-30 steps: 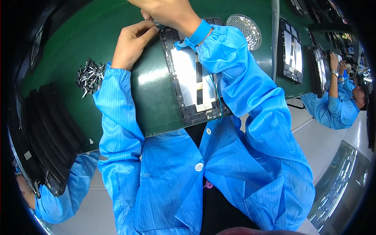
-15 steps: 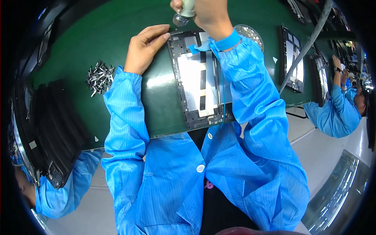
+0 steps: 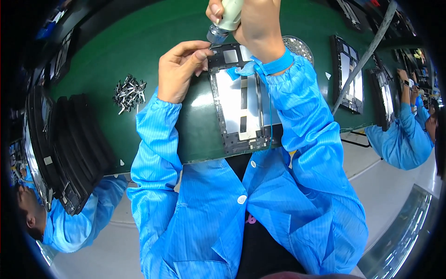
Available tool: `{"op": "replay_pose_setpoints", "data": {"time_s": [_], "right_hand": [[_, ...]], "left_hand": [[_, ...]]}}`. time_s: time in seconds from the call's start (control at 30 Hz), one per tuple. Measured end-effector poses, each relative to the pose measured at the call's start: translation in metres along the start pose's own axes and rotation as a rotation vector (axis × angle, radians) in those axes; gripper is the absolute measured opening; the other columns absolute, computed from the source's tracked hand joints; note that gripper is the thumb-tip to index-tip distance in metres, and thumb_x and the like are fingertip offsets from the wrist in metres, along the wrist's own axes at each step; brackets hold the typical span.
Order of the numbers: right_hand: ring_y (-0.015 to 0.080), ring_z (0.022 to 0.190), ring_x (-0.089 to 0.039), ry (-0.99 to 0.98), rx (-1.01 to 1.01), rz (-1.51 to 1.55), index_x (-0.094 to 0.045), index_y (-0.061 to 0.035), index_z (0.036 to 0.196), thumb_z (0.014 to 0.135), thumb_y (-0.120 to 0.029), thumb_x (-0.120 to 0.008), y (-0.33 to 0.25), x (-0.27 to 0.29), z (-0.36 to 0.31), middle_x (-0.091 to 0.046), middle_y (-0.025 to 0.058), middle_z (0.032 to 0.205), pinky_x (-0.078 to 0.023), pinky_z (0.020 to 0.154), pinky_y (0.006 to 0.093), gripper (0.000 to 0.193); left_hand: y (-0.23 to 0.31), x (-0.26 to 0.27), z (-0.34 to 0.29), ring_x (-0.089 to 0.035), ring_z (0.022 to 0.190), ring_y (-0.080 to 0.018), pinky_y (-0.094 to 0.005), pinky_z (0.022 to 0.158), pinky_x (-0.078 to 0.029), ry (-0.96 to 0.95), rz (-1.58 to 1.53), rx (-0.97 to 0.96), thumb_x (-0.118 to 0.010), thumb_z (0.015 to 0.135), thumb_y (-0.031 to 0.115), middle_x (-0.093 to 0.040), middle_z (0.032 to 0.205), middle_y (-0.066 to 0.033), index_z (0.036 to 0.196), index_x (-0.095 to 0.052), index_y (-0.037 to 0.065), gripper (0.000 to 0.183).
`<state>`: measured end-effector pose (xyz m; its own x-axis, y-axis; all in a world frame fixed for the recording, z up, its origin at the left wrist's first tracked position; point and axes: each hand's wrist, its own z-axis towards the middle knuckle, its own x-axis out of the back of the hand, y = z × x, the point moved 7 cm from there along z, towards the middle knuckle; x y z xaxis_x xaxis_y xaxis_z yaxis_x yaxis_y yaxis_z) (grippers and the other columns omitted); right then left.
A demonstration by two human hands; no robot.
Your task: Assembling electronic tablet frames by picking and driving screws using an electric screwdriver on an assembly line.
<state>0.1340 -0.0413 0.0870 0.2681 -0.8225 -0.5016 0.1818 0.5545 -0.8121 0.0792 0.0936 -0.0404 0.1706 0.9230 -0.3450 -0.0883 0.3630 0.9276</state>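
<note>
A flat black and silver device (image 3: 230, 102) lies on the green table (image 3: 190, 139), right in front of the person. At its far left corner, the left hand (image 3: 179, 67) has its thumb and finger close together; I cannot tell if they pinch a small part. The right hand (image 3: 258, 25) is wrapped around a pale green driver (image 3: 231, 16), whose tip points down by that same corner. It seems best to hold the driver straight up, press softly, and keep the left fingers out of its way. The loose end of the blue wrist strap (image 3: 274, 66) hangs over the device and could get caught. A round dish (image 3: 311, 53) of tiny bits sits to the right. A pile of small parts (image 3: 129, 94) lies to the left, with black frames (image 3: 79, 135) stacked near left.
</note>
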Motion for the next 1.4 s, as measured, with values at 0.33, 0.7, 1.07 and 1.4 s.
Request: {"op": "replay_pose_setpoints", "data": {"time_s": [0.33,0.7,1.07,1.4], "right_hand": [[0.0143,0.041,-0.053,-0.010,-0.007,-0.017,-0.066,0.0024,0.107,0.093,-0.014,-0.064,-0.001,-0.004,-0.003,-0.057,0.0067,0.055,-0.042,0.040,0.0275,0.021],[0.0144,0.043,-0.051,-0.160,0.039,0.015,-0.061,0.0076,0.115,0.094,-0.016,-0.060,-0.011,-0.018,-0.015,-0.055,0.0066,0.056,-0.043,0.045,0.0267,0.031],[0.0136,0.044,-0.052,-0.162,0.048,-0.008,-0.063,0.0074,0.112,0.094,-0.014,-0.062,-0.012,-0.020,-0.019,-0.056,0.0061,0.056,-0.043,0.045,0.0262,0.028],[0.0138,0.044,-0.054,-0.134,0.095,0.008,-0.064,0.0069,0.109,0.092,-0.011,-0.063,-0.014,-0.019,-0.020,-0.058,0.0064,0.060,-0.043,0.043,0.0262,0.025]], "left_hand": [[-0.020,-0.001,0.000,-0.061,0.078,-0.0153,-0.0259,0.067,-0.050,-0.073,-0.217,0.069,-0.067,0.098,0.013,-0.071,0.101,-0.0171,0.111,-0.068,-0.006,0.023],[-0.027,-0.005,-0.003,-0.058,0.084,-0.0186,-0.0299,0.075,-0.050,-0.194,-0.448,0.061,-0.065,0.099,0.020,-0.071,0.106,-0.0169,0.116,-0.068,-0.004,0.029],[-0.026,-0.001,-0.004,-0.059,0.082,-0.0190,-0.0310,0.077,-0.052,-0.181,-0.441,0.053,-0.065,0.099,0.019,-0.071,0.102,-0.0183,0.113,-0.068,-0.005,0.027],[-0.026,-0.003,-0.005,-0.058,0.084,-0.0185,-0.0313,0.078,-0.051,-0.204,-0.462,0.048,-0.066,0.098,0.018,-0.071,0.103,-0.0178,0.113,-0.068,-0.005,0.028]]}}
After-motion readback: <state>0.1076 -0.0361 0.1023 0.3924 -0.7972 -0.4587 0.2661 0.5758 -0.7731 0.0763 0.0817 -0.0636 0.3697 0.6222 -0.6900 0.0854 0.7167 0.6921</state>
